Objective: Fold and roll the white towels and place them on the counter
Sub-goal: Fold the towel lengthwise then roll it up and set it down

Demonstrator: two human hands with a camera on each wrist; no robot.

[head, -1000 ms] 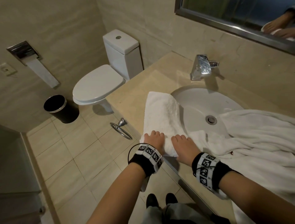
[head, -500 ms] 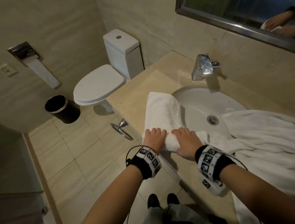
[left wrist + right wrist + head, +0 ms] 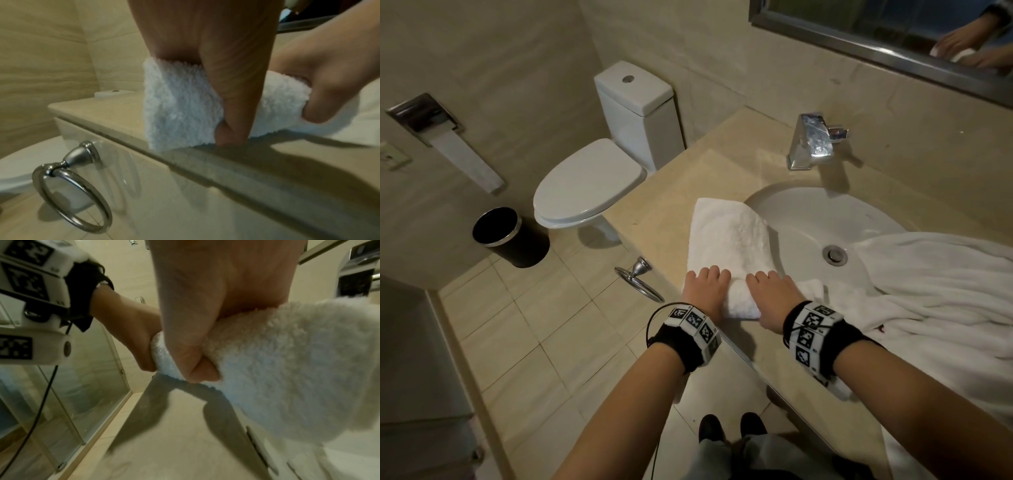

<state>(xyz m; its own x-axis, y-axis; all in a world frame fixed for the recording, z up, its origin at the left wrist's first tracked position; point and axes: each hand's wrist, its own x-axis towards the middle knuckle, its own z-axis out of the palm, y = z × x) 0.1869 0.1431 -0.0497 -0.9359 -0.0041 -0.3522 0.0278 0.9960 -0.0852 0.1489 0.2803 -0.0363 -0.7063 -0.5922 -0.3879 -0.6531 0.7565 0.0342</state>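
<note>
Your left hand (image 3: 703, 289) and right hand (image 3: 774, 296) lie side by side, palms down, each grip curled round the rolled end of the towel (image 3: 729, 240) at the table's (image 3: 654, 209) near edge.

White: towel (image 3: 726, 240), larger cloth (image 3: 945, 284), basin (image 3: 808, 212), toilet (image 3: 589, 185). Beige, faintly veined: tabletop (image 3: 688, 178) and wall tiles (image 3: 482, 61). Black with silver rim: bin (image 3: 510, 236). Chrome: tap (image 3: 811, 140). Wristbands (image 3: 693, 325): black, bearing black-and-white square markers; small reddish mark on the cloth, possibly a label.
</note>
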